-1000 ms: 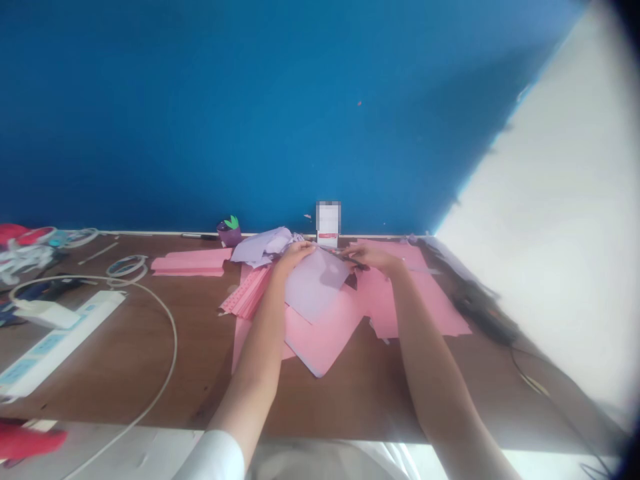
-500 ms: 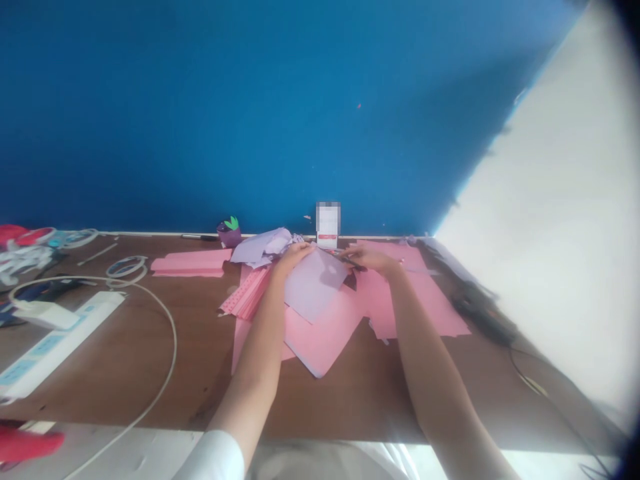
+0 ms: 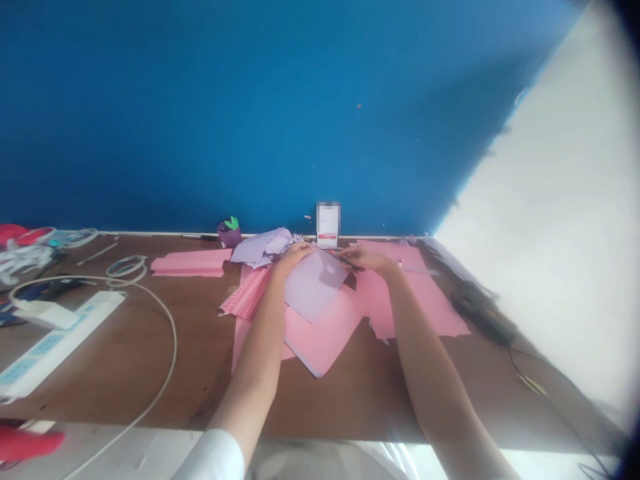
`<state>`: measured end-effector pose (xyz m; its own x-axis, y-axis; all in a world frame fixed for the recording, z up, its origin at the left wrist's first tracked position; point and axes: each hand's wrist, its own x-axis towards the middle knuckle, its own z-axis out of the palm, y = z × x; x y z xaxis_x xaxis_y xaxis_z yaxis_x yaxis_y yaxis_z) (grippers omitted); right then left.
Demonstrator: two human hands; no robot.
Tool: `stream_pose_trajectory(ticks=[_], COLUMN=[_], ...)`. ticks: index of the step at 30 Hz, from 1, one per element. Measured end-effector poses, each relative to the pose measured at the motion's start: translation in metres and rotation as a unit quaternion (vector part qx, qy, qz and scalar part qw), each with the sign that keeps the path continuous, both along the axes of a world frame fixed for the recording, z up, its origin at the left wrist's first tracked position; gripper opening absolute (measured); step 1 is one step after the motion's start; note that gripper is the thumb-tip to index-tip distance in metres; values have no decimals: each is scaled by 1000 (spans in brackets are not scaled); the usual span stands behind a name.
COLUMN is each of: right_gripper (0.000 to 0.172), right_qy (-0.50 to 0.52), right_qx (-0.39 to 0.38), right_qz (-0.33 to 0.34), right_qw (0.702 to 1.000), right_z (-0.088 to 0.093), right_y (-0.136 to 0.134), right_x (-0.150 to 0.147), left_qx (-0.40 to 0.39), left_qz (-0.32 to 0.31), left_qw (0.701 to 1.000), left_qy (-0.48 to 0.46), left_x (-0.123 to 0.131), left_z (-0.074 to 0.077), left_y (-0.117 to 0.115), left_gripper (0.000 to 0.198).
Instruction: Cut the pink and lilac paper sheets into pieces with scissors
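A lilac sheet of paper (image 3: 315, 287) lies at an angle over pink sheets in the middle of the table. My left hand (image 3: 296, 255) is at its far left edge, with the fingers closed on the paper. At the far right edge of the sheet, my right hand (image 3: 367, 258) is closed around a dark slim tool (image 3: 354, 263). Its tip points toward the paper's top; its exact kind is too small to make out. Under the lilac sheet sits a pink sheet (image 3: 325, 343) with one corner toward me.
Crumpled lilac paper (image 3: 263, 245), pleated pink paper (image 3: 246, 293) and a folded pink strip (image 3: 190, 263) lie left. A phone (image 3: 328, 223) leans on the blue wall. A power strip (image 3: 60, 343) with a looping cable is far left. More pink paper (image 3: 430, 307) lies right.
The dark tool in my right hand has tilted very slightly. My left hand and the lilac sheet stay in place.
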<state>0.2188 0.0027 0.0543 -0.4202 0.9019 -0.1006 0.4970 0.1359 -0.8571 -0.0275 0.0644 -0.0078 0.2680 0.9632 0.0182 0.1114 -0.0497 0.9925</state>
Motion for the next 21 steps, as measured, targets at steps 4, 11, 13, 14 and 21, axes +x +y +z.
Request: stream_pose_trajectory(ticks=[4,11,13,14,21], right_gripper=[38,40,41,41,45], right_qy=[13,1,1,2,34], right_qx=[-13,9,7,6,15], right_qz=[-1,16,15,16,38], right_qw=[1000,1000,1000,1000,999], right_z=[-7,-10,-11,-12,-18], right_y=[6,10,10,10,14], right_x=[1,3,4,4,0], left_qx=[8,17,15,14,12], left_qz=[-8,-9,-13,-16,-26], left_qw=[1000,1000,1000,1000,999], left_qy=[-1,-3,-11,-14,-13], left_x=[0,-1,-1,-1,0], left_z=[-2,-2,-2,-1,1], left_y=[1,2,2,1,-1], left_gripper=[34,34,34,34,32])
